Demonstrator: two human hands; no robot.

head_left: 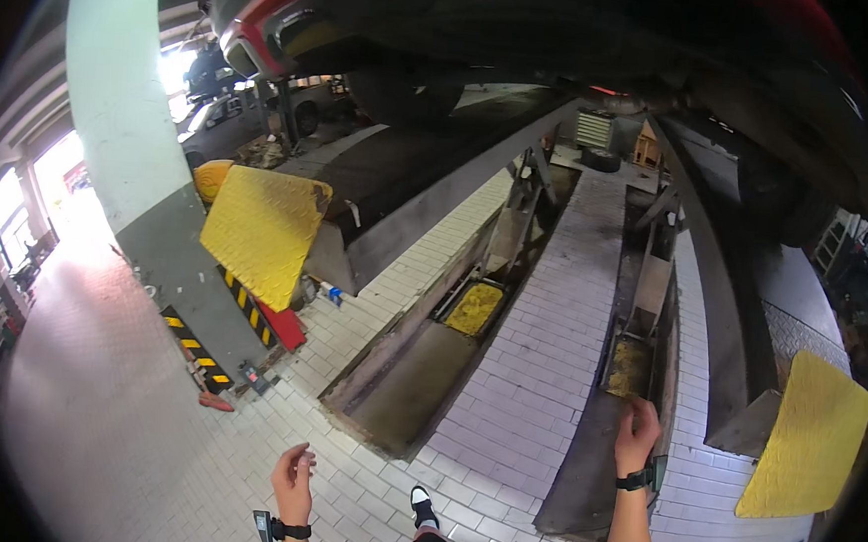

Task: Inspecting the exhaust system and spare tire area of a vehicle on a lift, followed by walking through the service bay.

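My left hand [292, 476] hangs over the tiled floor at the lower middle, fingers loosely bent and apart, holding nothing. My right hand [637, 432] is held out over the right floor recess [580, 479], its fingers softly curled and parted, with nothing visible in it. Each wrist wears a black strap with a small device. Ahead of me stands a raised vehicle lift with a left ramp [439, 197] and a right ramp [717, 278]. A yellow plate is fixed at each ramp's near end, one at the left [270, 226] and one at the right [811, 443]. Neither hand touches them.
A vehicle's dark underside [567, 41] hangs overhead. The left floor recess [402, 388] is sunk into the tiles. A green-and-grey pillar [172, 245] with striped guards stands at left, near a red object [215, 402] on the floor. A drawer cabinet [594, 130] and tyre [601, 160] are farther back.
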